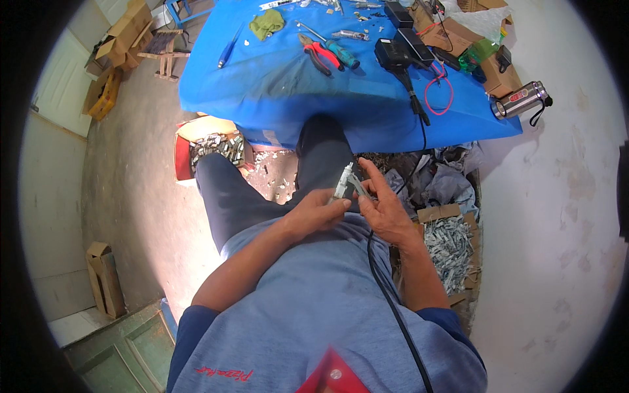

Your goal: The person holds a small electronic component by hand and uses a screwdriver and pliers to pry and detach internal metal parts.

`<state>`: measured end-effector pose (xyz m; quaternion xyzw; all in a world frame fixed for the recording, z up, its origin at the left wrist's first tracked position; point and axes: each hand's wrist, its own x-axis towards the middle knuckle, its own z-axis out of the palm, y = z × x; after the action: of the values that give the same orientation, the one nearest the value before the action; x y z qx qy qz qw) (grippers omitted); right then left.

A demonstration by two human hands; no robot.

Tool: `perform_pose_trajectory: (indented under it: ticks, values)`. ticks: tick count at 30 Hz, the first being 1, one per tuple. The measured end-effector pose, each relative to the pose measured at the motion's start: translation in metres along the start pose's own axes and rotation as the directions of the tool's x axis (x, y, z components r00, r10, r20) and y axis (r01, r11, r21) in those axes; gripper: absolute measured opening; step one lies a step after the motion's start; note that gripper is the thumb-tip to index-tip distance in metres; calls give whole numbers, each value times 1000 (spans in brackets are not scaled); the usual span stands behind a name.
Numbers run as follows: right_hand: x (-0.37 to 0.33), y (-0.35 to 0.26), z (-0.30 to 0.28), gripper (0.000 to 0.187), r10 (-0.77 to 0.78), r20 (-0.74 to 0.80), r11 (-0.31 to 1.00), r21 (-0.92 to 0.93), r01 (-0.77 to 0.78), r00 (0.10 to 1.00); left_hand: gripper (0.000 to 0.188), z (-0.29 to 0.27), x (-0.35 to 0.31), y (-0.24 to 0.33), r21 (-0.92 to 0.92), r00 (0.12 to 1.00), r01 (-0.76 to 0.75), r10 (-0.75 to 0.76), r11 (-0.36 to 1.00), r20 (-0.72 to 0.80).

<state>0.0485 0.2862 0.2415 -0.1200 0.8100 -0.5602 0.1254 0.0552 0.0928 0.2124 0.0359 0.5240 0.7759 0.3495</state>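
Observation:
Over my lap, my left hand (316,214) is closed around a slim whitish part (343,181) with a narrow tip pointing up and away from me. My right hand (386,211) meets it from the other side, pinching a thin grey strip (358,186) between thumb and fingers. The strip leans against the whitish part; whether the two are joined I cannot tell. Their exact kind is too small to make out. Ahead on the blue-covered table (275,105) lie red-and-black pliers (321,55), a teal-handled screwdriver (342,54) and a blue screwdriver (228,52).
A green cloth (266,25), black power adapters (393,55) and a steel thermos (522,100) rest on the table. Below it stands a box of small metal parts (219,145). A carton of thin silvery strips (449,252) sits at my right. A black cable (393,298) crosses my body.

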Motion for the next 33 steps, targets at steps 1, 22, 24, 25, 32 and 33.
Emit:
perform_pose_trajectory:
  ticks: [1, 22, 24, 25, 32, 33]
  values:
    - [1, 2, -1, 60, -36, 4, 999, -23, 36, 999, 27, -1, 0, -1, 20, 1000, -1, 1, 1000, 3]
    - [12, 9, -22, 50, -325, 317, 759, -474, 446, 891, 32, 6, 9, -3, 287, 986, 119, -148, 951, 82]
    - [12, 9, -20, 47, -349, 285, 749, -488, 448, 893, 33, 5, 8, -6, 307, 989, 104, -131, 946, 68]
    - [12, 8, -19, 45, -360, 268, 743, -497, 448, 894, 34, 5, 7, -5, 313, 990, 96, -123, 945, 68]
    - [10, -3, -11, 32, -236, 303, 651, -656, 382, 923, 32, 4, 4, 1, 362, 992, 100, -123, 927, 41]
    - [11, -3, -10, 30, -208, 322, 622, -685, 379, 924, 31, 5, 4, 3, 382, 990, 117, -137, 917, 26]
